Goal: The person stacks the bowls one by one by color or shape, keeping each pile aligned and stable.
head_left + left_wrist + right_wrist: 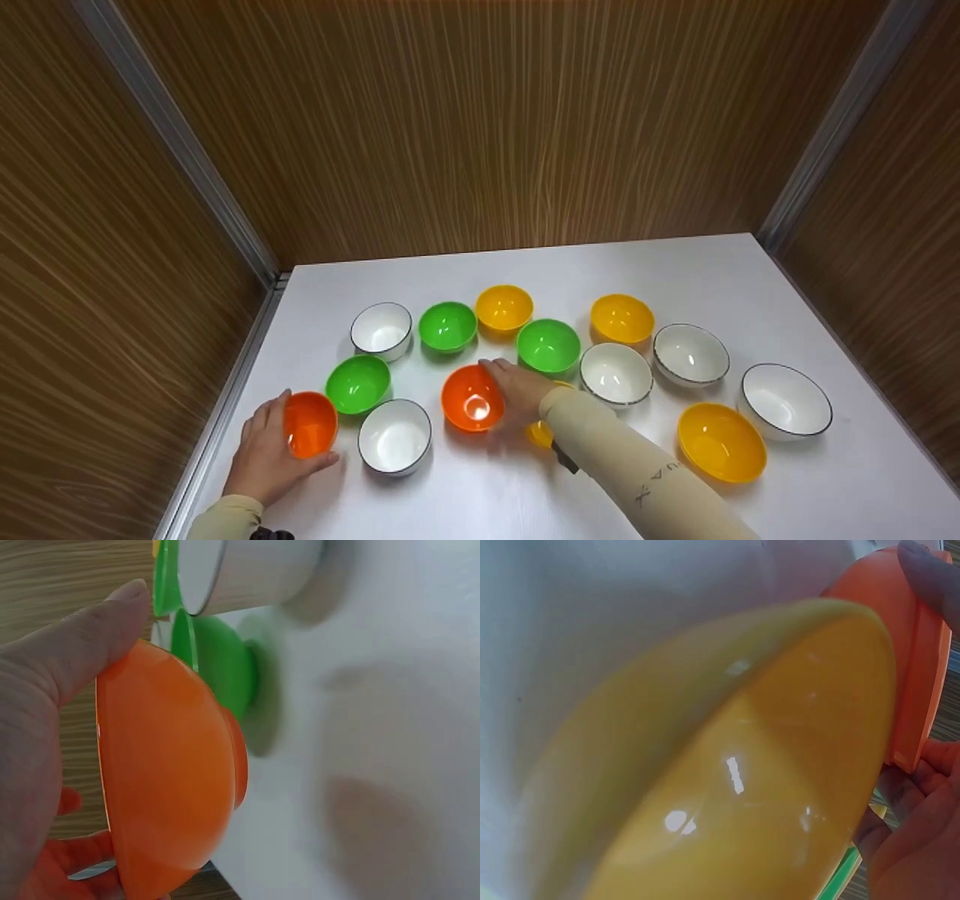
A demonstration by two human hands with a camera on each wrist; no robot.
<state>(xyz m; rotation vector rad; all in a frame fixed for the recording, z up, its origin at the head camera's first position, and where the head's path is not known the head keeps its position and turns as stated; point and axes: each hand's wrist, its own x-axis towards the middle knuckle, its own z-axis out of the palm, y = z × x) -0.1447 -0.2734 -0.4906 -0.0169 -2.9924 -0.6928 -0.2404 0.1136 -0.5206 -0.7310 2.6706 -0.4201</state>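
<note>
At the left end of the table my left hand (266, 454) grips an orange bowl (310, 425) by its rim. The thumb and fingers reach around opposite sides of that bowl (169, 765) in the left wrist view. My right hand (523, 391) holds a second orange bowl (471, 399) near the middle, its thumb and fingers across the rim. A double edge shows along the rim of this orange bowl (907, 652) in the right wrist view. Under my right forearm is a yellow bowl (539, 435), partly hidden. A white bowl (395, 437) stands between the two orange ones.
Green bowls (358, 384), white bowls (381, 330) and yellow bowls (505, 308) stand spread across the white table (465, 495). To the right are another yellow bowl (721, 442) and a white bowl (785, 401). Wood-grain panels (465, 127) enclose the table.
</note>
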